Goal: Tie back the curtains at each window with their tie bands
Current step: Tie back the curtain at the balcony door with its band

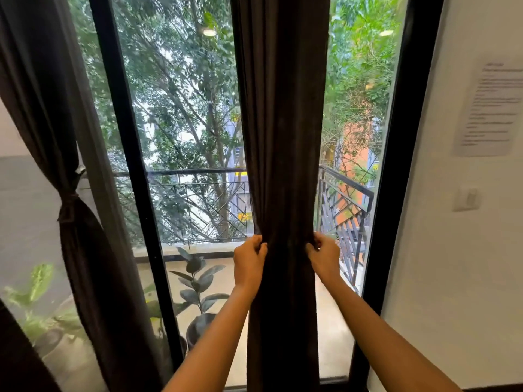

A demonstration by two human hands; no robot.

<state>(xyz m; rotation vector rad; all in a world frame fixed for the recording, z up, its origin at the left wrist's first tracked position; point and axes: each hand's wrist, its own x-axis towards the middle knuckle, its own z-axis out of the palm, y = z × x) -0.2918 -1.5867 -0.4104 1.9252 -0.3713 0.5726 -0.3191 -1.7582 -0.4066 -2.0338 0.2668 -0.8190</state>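
A dark brown curtain (283, 137) hangs gathered in the middle of the glass door. My left hand (249, 261) grips its left edge at about waist height. My right hand (324, 256) grips its right edge at the same height, so the cloth is bunched between both hands. No tie band shows on this curtain. At the left, a second brown curtain (85, 250) hangs bound at its waist by a tie band (69, 207) of the same cloth.
Black door frames (133, 193) divide the glass. Outside lie a balcony with a metal railing (345, 210) and potted plants (198, 292). A white wall (452, 264) at the right carries a printed sheet (492, 108) and a switch (467, 199).
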